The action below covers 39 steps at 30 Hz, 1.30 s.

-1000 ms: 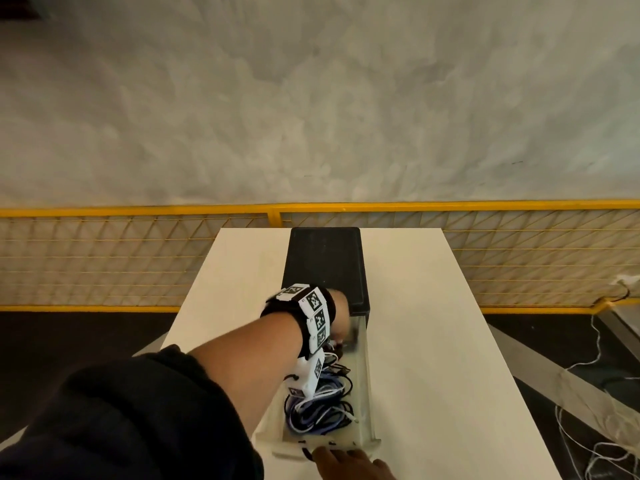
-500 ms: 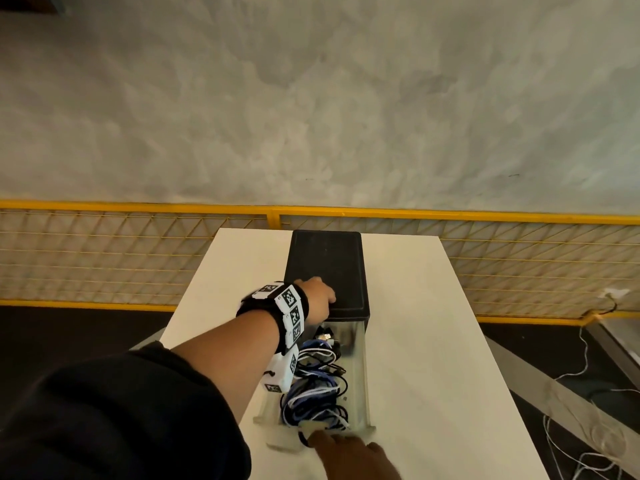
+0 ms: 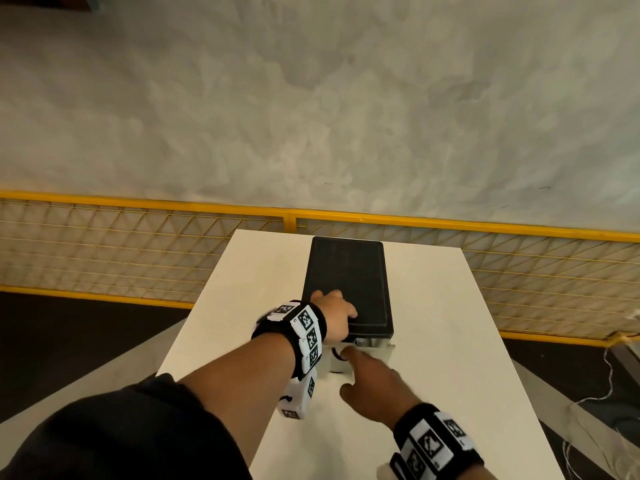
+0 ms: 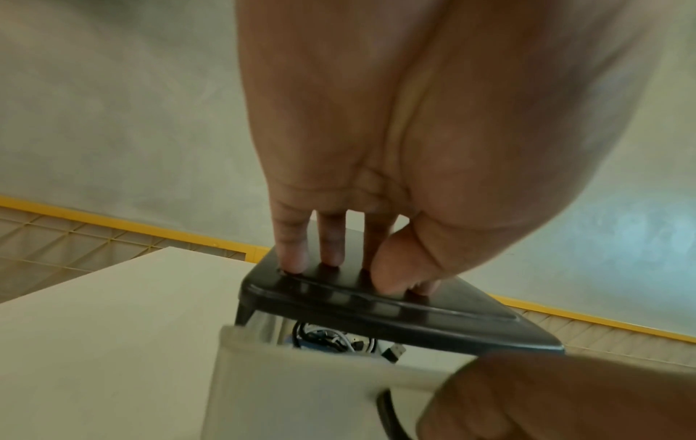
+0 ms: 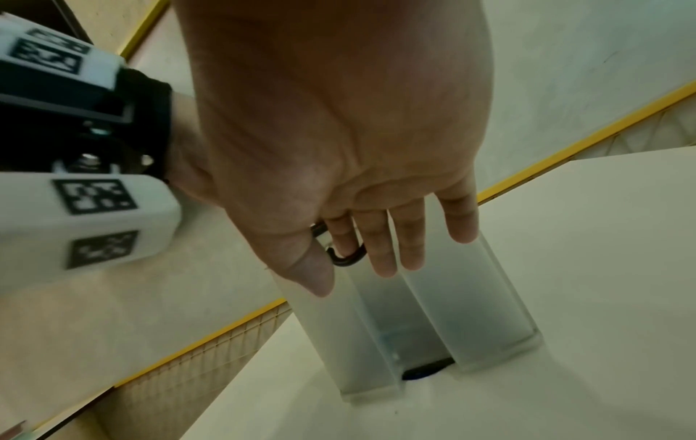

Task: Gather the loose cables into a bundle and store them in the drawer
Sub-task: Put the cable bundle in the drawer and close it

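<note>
A black drawer cabinet [image 3: 349, 271] stands on the white table [image 3: 450, 341]. Its translucent drawer [image 3: 379, 351] is pushed almost fully in. My left hand [image 3: 334, 313] rests on the cabinet's top near its front edge, and in the left wrist view its fingertips [image 4: 293, 265] press down on the lid [image 4: 376, 306]. My right hand [image 3: 356, 362] presses straight fingers [image 5: 384, 256] against the drawer front [image 5: 471, 312]. Through the narrow gap I see the bundled black, white and blue cables [image 4: 335, 341] inside. A black cable loop [image 5: 348, 259] sticks out by my right index finger.
A yellow mesh fence [image 3: 138, 258] runs behind the table, with a grey wall above it. Thin white wires [image 3: 595, 400] lie on the dark floor to the right. Bare tabletop [image 3: 433, 427] surrounds the cabinet on all sides.
The drawer slid from wide open to nearly shut, pushed in by my right hand. My left hand left the drawer mouth and settled on the cabinet top.
</note>
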Motion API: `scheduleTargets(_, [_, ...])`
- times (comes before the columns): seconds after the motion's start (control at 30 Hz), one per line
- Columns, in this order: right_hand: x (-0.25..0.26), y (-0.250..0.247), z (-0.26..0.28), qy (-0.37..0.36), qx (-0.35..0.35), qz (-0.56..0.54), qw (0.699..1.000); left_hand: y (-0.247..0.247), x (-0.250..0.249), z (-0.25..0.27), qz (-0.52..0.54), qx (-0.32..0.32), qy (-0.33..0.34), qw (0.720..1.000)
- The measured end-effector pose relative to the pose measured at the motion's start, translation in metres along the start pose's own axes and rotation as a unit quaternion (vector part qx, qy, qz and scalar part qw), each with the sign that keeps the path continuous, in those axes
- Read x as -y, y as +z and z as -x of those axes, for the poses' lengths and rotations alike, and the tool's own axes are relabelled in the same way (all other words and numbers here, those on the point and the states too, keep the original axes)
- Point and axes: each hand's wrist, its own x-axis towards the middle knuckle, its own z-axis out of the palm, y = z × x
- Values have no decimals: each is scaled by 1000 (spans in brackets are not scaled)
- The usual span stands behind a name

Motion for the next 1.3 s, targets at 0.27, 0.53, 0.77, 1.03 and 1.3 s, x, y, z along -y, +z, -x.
scheduleTargets(0.27, [-4,2,-24,-7,-48,-10,999,3,9,-5,19,-7,24,1000])
scheduleTargets(0.53, [-39,-7,6,38,-184,-162,969,17,39,9,99,-148,83,981])
scheduleTargets(0.77, [-71,-10,-14,123,-193,-301,926,76,95,0,390,-147,-79,906])
scheduleTargets(1.03, [-63,1,-38,116,-241,-301,915,115,83,-14,448,-252,-64,855])
scheduleTargets(1.3, [-63,6,-36,113,-240,-321,909,120,90,-13,447,-249,-72,856])
